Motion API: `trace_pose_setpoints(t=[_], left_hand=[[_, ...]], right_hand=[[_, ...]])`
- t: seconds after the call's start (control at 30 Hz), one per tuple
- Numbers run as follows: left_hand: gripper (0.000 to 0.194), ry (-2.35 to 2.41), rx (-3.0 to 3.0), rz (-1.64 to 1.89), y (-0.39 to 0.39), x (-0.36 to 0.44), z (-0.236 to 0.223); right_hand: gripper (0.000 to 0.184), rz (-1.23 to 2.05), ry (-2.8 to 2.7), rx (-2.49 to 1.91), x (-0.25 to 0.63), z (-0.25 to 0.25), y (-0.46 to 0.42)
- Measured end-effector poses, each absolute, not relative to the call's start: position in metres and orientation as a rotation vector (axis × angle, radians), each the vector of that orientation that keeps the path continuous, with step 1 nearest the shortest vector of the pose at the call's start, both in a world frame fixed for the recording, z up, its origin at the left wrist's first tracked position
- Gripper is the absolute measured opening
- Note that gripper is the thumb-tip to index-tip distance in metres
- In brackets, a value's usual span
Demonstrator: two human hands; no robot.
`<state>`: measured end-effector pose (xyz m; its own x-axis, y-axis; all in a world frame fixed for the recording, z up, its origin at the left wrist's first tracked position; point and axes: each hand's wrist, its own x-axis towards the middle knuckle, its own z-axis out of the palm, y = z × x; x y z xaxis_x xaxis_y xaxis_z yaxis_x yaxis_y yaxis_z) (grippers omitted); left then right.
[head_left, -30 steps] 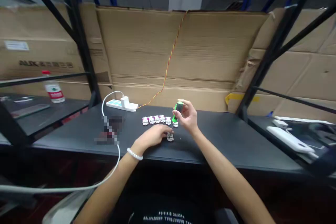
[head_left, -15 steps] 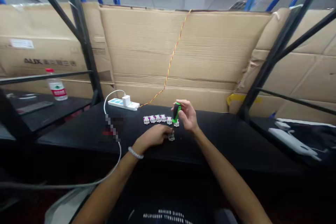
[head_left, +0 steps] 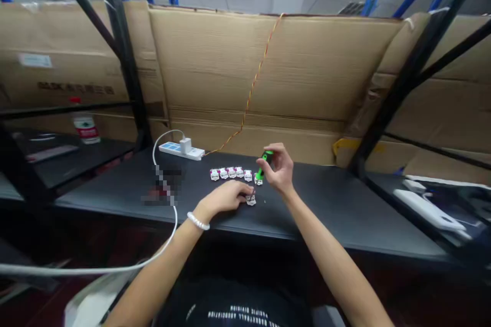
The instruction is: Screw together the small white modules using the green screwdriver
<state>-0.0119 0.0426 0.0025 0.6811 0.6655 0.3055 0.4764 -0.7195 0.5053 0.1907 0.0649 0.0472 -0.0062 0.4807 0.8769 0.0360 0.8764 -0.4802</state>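
My right hand (head_left: 279, 168) is closed round a green and black screwdriver (head_left: 263, 165) held nearly upright, its tip pointing down at a small white part (head_left: 251, 200) on the black table (head_left: 337, 204). My left hand (head_left: 226, 197) rests on the table with its fingertips pinching that part. Just behind lies a row of several small white and pink parts (head_left: 230, 173).
A white power strip (head_left: 181, 149) with a plugged charger sits at the back left, its white cable (head_left: 169, 235) running toward me. Cardboard sheets (head_left: 307, 71) wall the back. A water bottle (head_left: 85, 125) stands on the left bench. White devices (head_left: 425, 209) lie at right.
The screwdriver has tilted slightly in my right hand, its top leaning right. The camera view shifted a little; my left hand stays on the small part.
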Motion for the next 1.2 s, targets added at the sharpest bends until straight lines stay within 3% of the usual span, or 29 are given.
trace_pose_setpoints(t=[0.17, 0.33, 0.53, 0.7, 0.9, 1.1, 1.2], left_hand=[[0.034, 0.873, 2.542, 0.648, 0.0424, -0.0113, 0.0029], [0.035, 0.898, 2.523, 0.646, 0.0408, -0.0112, 0.0051], [0.035, 0.913, 2.510, 0.636, 0.0377, -0.0094, 0.0100], [0.036, 0.912, 2.495, 0.630, 0.0378, -0.0098, 0.0101], [0.034, 0.905, 2.495, 0.636, 0.0378, -0.0100, 0.0107], [0.037, 0.899, 2.477, 0.637, 0.0402, -0.0102, 0.0065], [0.036, 0.931, 2.460, 0.648, 0.0428, -0.0102, 0.0030]], right_hand=[[0.036, 0.582, -1.648, -0.374, 0.1917, 0.0498, 0.0642], [0.036, 0.392, -1.597, -0.411, 0.1911, 0.0503, 0.0666], [0.040, 0.595, -1.640, -0.400, 0.1925, 0.0515, 0.0660], [0.040, 0.372, -1.595, -0.475, 0.1918, 0.0515, 0.0652], [0.042, 0.630, -1.649, -0.390, 0.1913, 0.0510, 0.0642], [0.035, 0.387, -1.578, -0.503, 0.1907, 0.0518, 0.0633], [0.036, 0.491, -1.607, -0.460, 0.1916, 0.0526, 0.0638]])
